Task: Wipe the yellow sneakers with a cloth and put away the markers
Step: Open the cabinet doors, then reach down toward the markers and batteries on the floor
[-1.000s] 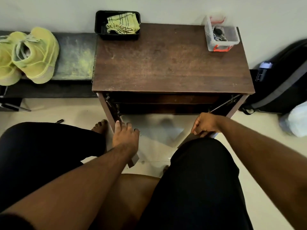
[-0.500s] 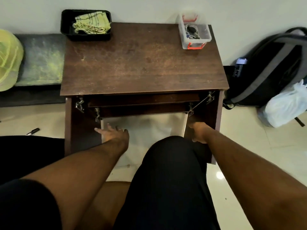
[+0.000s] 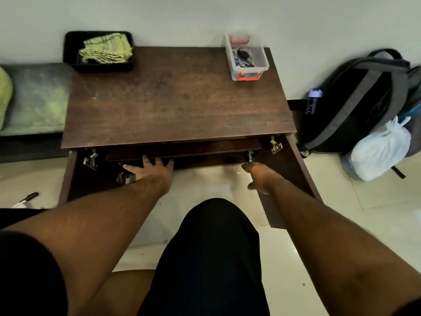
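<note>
My left hand (image 3: 150, 169) lies flat with fingers spread on the front edge of a shelf inside the open brown cabinet (image 3: 177, 96). My right hand (image 3: 259, 176) reaches in at the shelf's right end, near the right door's hinge, thumb apart and nothing in it. A yellow-green cloth (image 3: 106, 49) lies in a black tray (image 3: 70, 53) at the cabinet top's back left. One yellow sneaker (image 3: 4, 96) shows only as a sliver at the left edge. A black marker (image 3: 28, 197) lies on the floor to the left.
Both cabinet doors (image 3: 291, 179) stand swung out towards me. A clear box (image 3: 247, 58) holding keys sits at the top's back right. A grey mat (image 3: 38, 99) lies left; a backpack (image 3: 355, 103) and a white bag (image 3: 378, 149) rest against the wall at the right. My knees are below.
The doors have swung from partly open to wide open. Both hands left the door edges and moved forward to the shelf. The view shifted right, so the sneakers slid almost out of sight.
</note>
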The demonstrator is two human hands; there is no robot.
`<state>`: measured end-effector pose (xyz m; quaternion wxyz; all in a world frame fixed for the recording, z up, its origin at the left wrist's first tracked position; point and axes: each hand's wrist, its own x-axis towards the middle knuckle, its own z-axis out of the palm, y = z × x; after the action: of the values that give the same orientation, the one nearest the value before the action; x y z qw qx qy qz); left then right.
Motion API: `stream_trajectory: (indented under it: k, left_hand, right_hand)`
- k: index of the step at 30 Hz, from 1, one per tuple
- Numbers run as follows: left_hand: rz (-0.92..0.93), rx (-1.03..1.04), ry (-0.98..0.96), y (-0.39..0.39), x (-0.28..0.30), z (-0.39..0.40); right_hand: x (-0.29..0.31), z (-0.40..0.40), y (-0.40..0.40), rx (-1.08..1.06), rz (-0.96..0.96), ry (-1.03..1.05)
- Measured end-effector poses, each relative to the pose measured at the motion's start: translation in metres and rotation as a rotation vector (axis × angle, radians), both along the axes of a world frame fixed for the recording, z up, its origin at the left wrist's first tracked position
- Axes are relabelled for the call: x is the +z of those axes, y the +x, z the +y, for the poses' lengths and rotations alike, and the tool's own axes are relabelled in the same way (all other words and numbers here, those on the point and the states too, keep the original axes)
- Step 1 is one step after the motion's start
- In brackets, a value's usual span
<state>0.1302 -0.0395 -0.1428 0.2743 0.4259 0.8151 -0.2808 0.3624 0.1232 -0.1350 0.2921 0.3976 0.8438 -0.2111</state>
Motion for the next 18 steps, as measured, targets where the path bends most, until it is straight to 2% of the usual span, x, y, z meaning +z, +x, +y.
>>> stream_trajectory:
  k: [6, 11, 14, 18]
  left_hand:
    - [-0.020, 0.120, 0.096, -0.033, 0.038, -0.048]
    - [0.035, 0.144, 0.322, -0.079, 0.104, -0.114]
    - [0.070, 0.158, 0.419, -0.128, 0.143, -0.160]
    - [0.131, 0.309, 0.497, -0.226, 0.184, -0.241]
  right_hand:
    - [0.045, -0.031, -0.088, 0.143, -0.024, -0.051]
    - [0.109, -0.090, -0.177, 0.287, -0.024, -0.024]
    - [0.148, -0.137, -0.235, 0.389, -0.020, 0.042]
    - [0.188, -0.215, -0.324, 0.536, 0.039, 0.103]
